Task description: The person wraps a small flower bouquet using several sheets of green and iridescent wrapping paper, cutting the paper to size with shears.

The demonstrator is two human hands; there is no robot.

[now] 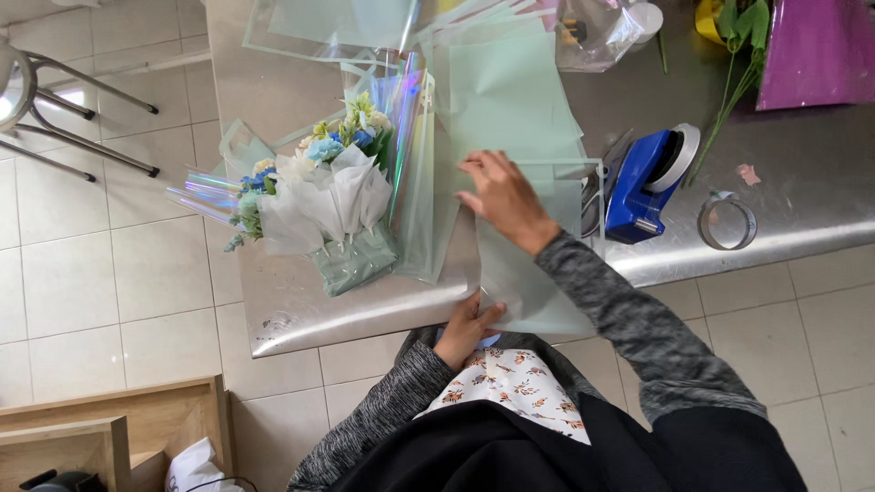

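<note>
My right hand lies flat, fingers spread, on a pale green translucent wrapping sheet that hangs over the front edge of the steel table. My left hand pinches the sheet's lower corner at the table edge. To the left lies a small bouquet of white and blue flowers wrapped in white paper and iridescent film. More pale green sheets are stacked behind my right hand.
A blue tape dispenser stands right of my right hand, with a loose tape roll beyond it. Green stems and a purple sheet lie at the back right. A metal stool and wooden boxes stand on the tiled floor.
</note>
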